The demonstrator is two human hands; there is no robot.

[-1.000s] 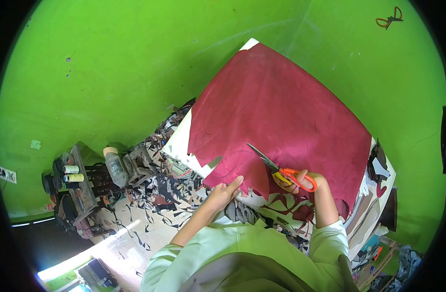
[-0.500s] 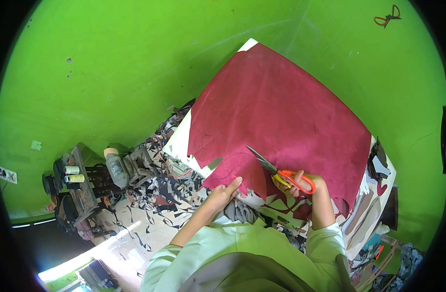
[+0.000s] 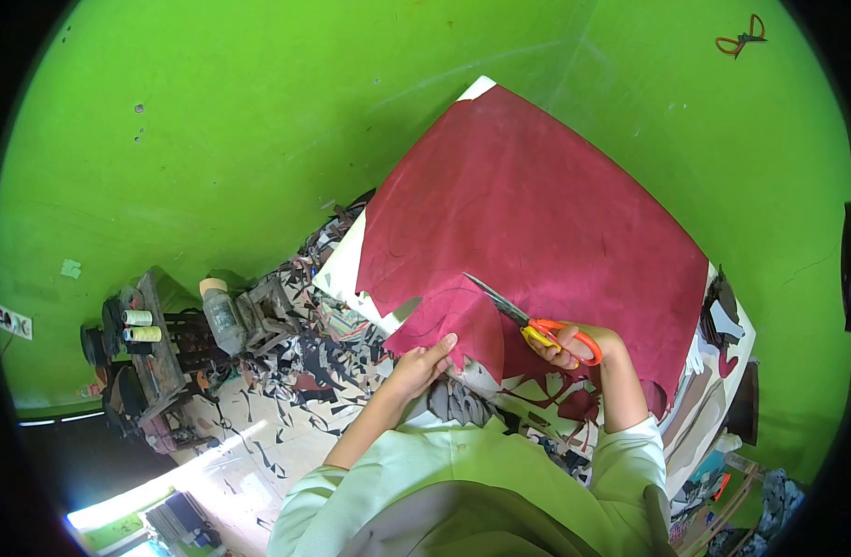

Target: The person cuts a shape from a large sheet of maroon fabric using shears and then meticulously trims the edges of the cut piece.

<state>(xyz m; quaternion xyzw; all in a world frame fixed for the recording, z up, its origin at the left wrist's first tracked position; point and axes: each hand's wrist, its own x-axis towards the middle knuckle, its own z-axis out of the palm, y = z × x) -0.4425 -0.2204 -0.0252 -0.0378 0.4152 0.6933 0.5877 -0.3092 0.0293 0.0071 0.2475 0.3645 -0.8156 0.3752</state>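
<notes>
A large dark red sheet of leather-like material (image 3: pixel 537 195) lies over the table, with a curved line drawn near its front edge. My left hand (image 3: pixel 427 368) pinches that front edge between thumb and fingers, lifting a flap. In my right hand (image 3: pixel 578 345) are scissors (image 3: pixel 505 305) with orange and yellow handles. Their blades point up and to the left, over the red sheet beside the drawn curve, and look nearly closed. The cut edge of the flap curves down from near the blades.
Dark offcuts (image 3: pixel 323 362) litter the floor at left. A worn wooden stand carries thread spools (image 3: pixel 139 326) beside a cloudy bottle (image 3: pixel 223 320). Cut pieces (image 3: pixel 722 320) lie along the table's right side. Another pair of scissors (image 3: pixel 741 37) hangs on the green wall (image 3: pixel 258 121).
The scissors' handles have come closer together and the blades have closed, their tip shifting slightly up and left. My left hand keeps its pinch on the red sheet.
</notes>
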